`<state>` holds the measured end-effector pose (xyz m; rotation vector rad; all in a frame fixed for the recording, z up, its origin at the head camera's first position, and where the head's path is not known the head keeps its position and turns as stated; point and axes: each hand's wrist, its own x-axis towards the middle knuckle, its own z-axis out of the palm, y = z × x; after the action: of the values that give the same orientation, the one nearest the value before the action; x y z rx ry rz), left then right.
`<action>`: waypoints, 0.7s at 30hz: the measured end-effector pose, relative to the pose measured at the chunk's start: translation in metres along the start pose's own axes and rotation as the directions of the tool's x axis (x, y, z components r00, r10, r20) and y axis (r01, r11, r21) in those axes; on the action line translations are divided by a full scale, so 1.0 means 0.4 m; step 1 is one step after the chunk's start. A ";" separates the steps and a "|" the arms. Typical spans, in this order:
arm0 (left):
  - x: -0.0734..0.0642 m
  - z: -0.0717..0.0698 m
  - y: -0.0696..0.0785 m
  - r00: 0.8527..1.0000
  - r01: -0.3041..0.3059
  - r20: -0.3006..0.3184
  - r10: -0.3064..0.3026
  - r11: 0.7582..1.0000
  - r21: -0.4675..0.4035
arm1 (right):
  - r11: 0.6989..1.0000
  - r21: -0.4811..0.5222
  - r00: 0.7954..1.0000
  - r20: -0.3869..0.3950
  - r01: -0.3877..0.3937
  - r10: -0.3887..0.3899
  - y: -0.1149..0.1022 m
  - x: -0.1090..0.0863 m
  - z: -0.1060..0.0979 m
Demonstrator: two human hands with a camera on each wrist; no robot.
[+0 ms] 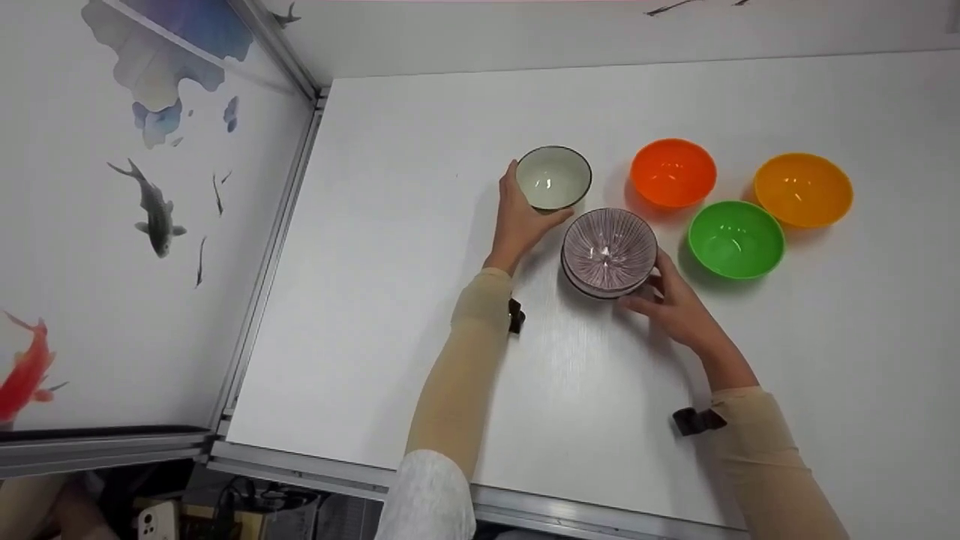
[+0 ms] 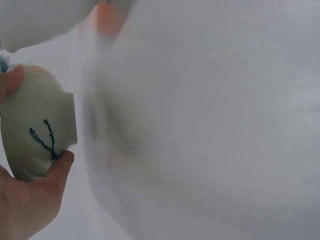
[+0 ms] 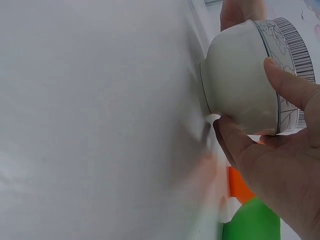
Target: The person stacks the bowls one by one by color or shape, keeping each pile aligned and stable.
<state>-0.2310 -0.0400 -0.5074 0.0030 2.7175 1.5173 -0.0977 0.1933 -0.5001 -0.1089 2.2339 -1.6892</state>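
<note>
My left hand (image 1: pixel 523 223) holds a pale green bowl (image 1: pixel 553 178) with a dark rim, thumb on its near side and fingers at its left. In the left wrist view a dark green twig pattern marks the wall of this bowl (image 2: pixel 37 120). Just to the right and nearer is a stack of nested bowls, the upper one a purple-striped bowl (image 1: pixel 609 247). My right hand (image 1: pixel 679 309) grips that stack from its right side. The right wrist view shows a plain pale lower bowl (image 3: pixel 237 75) under the patterned one. Whether either foot touches the table is unclear.
An orange bowl (image 1: pixel 673 174), a green bowl (image 1: pixel 736 240) and a yellow bowl (image 1: pixel 803 190) stand to the right on the white table (image 1: pixel 375 262). A panel with painted fish (image 1: pixel 159 217) borders the left side, and a metal rail (image 1: pixel 300 474) runs along the front edge.
</note>
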 end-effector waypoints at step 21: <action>-0.032 -0.037 0.039 0.999 -0.047 0.013 0.047 0.999 -0.019 | 0.999 -0.030 1.000 -0.003 -0.010 0.010 -0.006 -0.001 -0.002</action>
<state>-0.2189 -0.0444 -0.4861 0.0762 2.7119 1.5485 -0.0980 0.1932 -0.4975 -0.1024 2.2585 -1.6518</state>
